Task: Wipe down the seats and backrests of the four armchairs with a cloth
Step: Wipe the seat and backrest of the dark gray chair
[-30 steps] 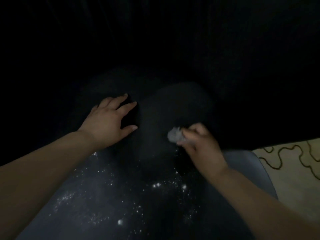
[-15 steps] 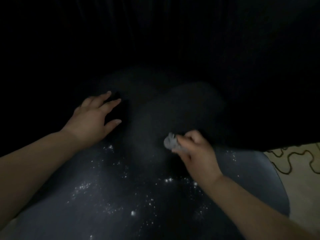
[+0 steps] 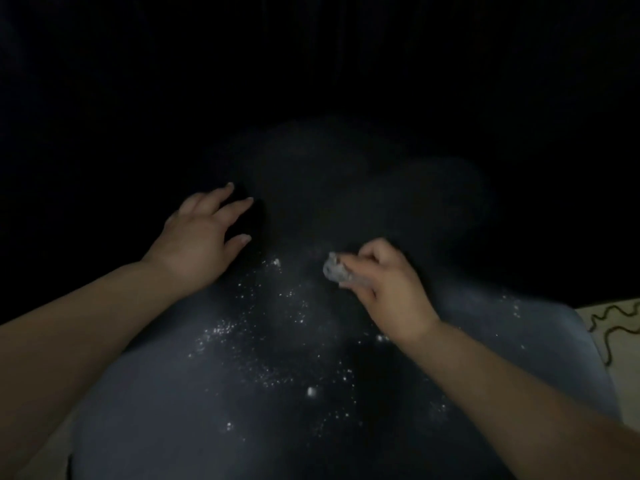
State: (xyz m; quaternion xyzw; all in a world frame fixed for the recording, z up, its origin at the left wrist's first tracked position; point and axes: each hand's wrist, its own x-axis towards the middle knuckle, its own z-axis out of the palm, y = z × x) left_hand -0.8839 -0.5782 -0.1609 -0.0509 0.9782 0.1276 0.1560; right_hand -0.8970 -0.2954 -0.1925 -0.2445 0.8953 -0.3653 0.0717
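Head view: the scene is very dark, and only the near half can be read. A dark grey-blue armchair seat (image 3: 156,393) fills the lower part of the picture, its surface sprinkled with pale specks (image 3: 277,341) that cluster between the two forearms. The seat's right edge curves down past the right forearm, and beyond it lies a strip of light floor covering (image 3: 616,327) with a dark squiggle pattern. At the bottom left corner a pale sliver shows outside the seat's left edge. Toward the back the seat fades into blackness, and the backrest cannot be made out there.

The left hand (image 3: 197,240) lies flat on the seat at its far left part, fingers straight and spread, holding nothing. The right hand (image 3: 388,289) has its fingers curled around a small crumpled grey cloth (image 3: 334,271), which sticks out from the thumb side and sits low over the middle of the seat; whether it touches the surface cannot be told. The two hands are well apart, with bare speckled seat between them.

No container shows anywhere in view.
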